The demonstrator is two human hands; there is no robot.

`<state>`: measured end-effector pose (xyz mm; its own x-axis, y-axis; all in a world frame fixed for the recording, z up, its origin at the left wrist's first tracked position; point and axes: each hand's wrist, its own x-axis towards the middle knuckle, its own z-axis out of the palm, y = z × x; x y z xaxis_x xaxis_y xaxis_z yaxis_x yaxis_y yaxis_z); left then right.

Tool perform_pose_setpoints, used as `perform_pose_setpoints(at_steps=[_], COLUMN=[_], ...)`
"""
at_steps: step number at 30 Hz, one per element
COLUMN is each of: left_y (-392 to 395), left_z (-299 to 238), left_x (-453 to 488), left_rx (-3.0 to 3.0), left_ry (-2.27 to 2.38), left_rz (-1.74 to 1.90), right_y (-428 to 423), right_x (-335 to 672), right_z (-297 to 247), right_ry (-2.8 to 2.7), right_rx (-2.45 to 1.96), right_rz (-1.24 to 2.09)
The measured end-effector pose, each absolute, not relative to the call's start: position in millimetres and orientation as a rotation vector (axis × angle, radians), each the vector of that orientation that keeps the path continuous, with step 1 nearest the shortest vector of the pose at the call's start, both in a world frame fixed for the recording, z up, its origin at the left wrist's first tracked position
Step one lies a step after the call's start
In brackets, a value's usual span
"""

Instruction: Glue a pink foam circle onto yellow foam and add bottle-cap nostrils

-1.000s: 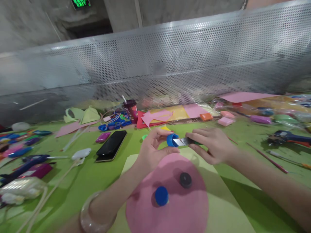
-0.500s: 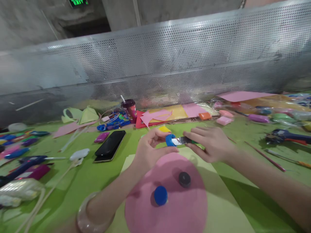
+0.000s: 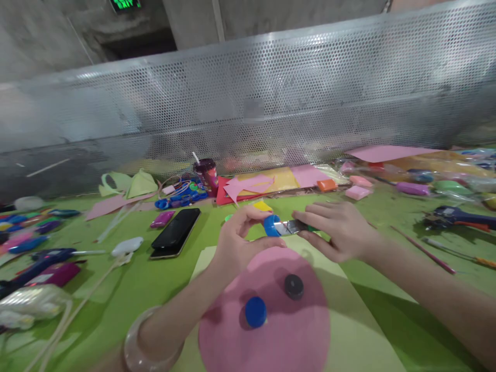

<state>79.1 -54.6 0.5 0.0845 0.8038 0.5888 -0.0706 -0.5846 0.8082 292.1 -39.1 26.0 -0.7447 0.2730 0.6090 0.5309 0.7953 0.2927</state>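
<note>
Between thumb and fingers, my left hand [image 3: 242,235] pinches a blue bottle cap [image 3: 272,226], its open side turned right. My right hand [image 3: 337,230] is closed on a utility knife [image 3: 292,226]; the blade reaches to the cap's opening. How far the blade goes inside cannot be made out. Below my hands lies a round pink paper disc [image 3: 267,341] on a pale yellow sheet [image 3: 360,330]. A second blue cap [image 3: 256,311] and a dark grey cap [image 3: 294,286] rest on the disc.
A black phone [image 3: 176,232] and a white oval case [image 3: 127,246] lie to the left. Glue guns [image 3: 461,217] sit at both sides. Behind stand a dark cup with a straw [image 3: 207,175] and coloured paper [image 3: 287,179], before a perforated metal panel [image 3: 248,103].
The blue cap in my left hand has tilted slightly, and the blade has shifted a little with it. The caps on the disc stay in place.
</note>
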Motion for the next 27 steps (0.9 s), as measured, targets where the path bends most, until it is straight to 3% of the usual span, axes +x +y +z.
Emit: perform_pose_setpoints(at_steps=[13,16,20,23,27], left_y=[-41.6,-48.9,-55.9,-52.1,-40.7], left_z=[-1.4,-1.3,-1.4,-4.2,-9.1], left_x=[73.5,71.0,69.0,68.0,67.2], left_rx=[1.577,1.861,2.36,2.494,2.211], left_ry=[0.707,0.707,0.603,0.76,1.129], left_rz=[1.479,1.539,1.357,1.325,1.527], right_y=[-30.0,-28.8,-30.5,-31.9,-30.7], right_x=[296.8,296.1,293.5,291.4,291.2], right_z=[23.6,22.5,21.6,21.3,20.7], right_ry=[-2.395,-2.427,-2.486,-2.516,-2.536], right_rx=[-0.777,-0.88,-0.941,-0.988,-1.069], right_rz=[-0.656,-0.66,-0.636,-0.646,-0.652])
